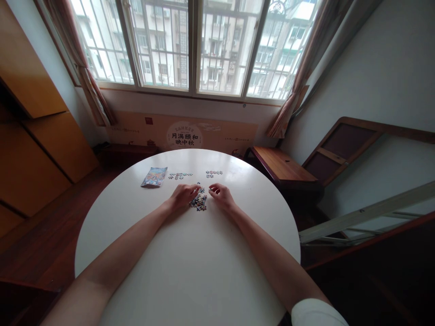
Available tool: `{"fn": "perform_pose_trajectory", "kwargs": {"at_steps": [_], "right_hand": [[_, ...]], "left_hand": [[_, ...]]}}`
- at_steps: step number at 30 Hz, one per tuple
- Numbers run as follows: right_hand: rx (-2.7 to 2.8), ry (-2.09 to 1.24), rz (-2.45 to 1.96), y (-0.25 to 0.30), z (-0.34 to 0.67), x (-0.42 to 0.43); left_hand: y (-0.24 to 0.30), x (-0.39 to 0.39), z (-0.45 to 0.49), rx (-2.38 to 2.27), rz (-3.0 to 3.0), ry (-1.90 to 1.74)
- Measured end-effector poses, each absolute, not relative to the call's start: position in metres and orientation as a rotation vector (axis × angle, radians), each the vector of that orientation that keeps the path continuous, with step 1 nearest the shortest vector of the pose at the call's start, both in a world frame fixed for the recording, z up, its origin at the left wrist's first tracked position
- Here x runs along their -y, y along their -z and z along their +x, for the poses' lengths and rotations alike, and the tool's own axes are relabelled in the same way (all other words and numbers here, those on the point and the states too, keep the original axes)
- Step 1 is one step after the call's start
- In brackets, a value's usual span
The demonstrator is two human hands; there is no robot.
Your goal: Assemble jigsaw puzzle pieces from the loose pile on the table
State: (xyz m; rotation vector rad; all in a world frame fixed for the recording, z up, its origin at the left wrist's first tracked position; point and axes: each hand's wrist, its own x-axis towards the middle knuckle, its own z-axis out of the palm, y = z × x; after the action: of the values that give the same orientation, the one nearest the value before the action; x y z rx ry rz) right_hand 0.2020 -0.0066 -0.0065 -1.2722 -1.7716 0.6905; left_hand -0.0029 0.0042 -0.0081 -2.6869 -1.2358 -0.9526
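A heap of small jigsaw puzzle pieces [198,203] lies on the white round table [190,262]. My left hand [184,194] rests against the heap's left side, its fingers curled over the pieces; what is between its fingertips is hidden. Just right of the heap, my right hand [220,195] is pinched closed, with a tiny dark bit at the fingertips that looks like a puzzle piece. Beyond my hands, one group of pieces [180,175] is laid out in rows at the left. A smaller group [214,173] lies in rows at the right.
A blue printed packet [154,177] lies left of the rows. Behind the table are a long printed cardboard panel [136,131] and a barred window [193,45]. A wooden bench-like seat [285,164] stands at the right, orange cabinets [47,158] at the left.
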Motion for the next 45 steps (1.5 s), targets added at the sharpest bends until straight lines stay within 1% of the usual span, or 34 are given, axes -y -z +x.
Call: {"fn": "perform_pose_trajectory", "kwargs": {"at_steps": [5, 11, 22, 34, 45], "right_hand": [[1.560, -0.955, -0.976, 0.008, 0.190, 0.004], [1.471, -1.120, -0.880, 0.015, 0.184, 0.004], [1.410, -1.127, -0.936, 0.005, 0.188, 0.007], [1.428, -1.120, -0.958, 0.008, 0.189, 0.006], [1.417, -1.095, -0.978, 0.009, 0.189, 0.006]], "left_hand": [[0.007, -0.003, -0.003, 1.212, -2.652, 0.931], [0.003, 0.000, -0.001, 1.133, -2.632, 0.919], [0.008, -0.004, -0.001, 0.898, -2.587, 1.002], [0.007, -0.002, -0.001, 0.915, -2.551, 0.953], [0.005, -0.002, -0.002, 0.968, -2.583, 0.985]]}}
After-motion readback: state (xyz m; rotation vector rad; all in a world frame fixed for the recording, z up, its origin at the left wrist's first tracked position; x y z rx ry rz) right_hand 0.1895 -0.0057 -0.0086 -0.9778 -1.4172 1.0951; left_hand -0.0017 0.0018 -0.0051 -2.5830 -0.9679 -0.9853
